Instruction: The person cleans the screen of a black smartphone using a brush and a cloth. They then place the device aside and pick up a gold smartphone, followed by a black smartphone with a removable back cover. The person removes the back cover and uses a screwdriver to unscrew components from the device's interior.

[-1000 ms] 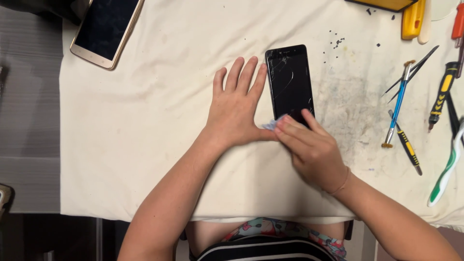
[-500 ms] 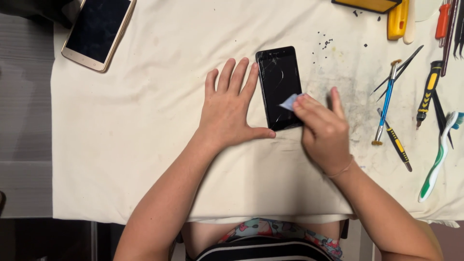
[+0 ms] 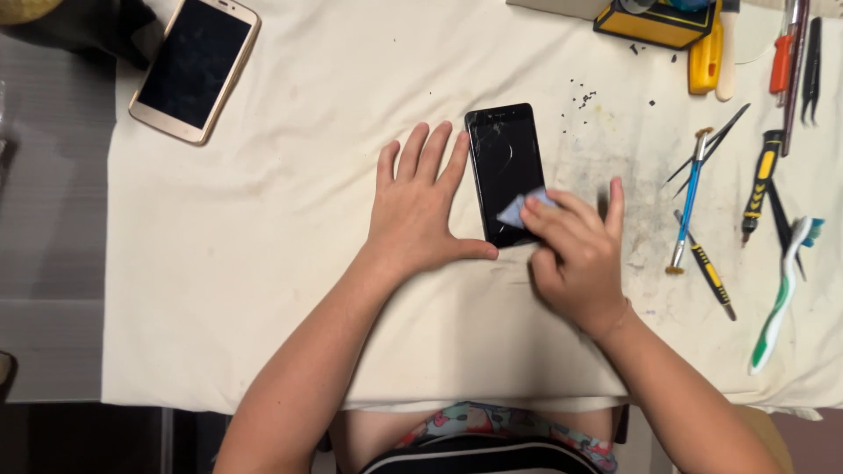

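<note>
The left hand (image 3: 420,211) lay spread flat beside the black phone (image 3: 503,167); the right hand (image 3: 575,254) pinched a blue pick (image 3: 520,209) against it, tools (image 3: 702,202) lying beyond, right.

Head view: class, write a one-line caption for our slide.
Left hand flat beside a cracked black phone while the right hand presses a small blue wipe on it.

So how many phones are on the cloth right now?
2. A black phone with a cracked screen lies between the left hand and right hand; a gold-edged phone lies at the cloth's far left corner.
</note>
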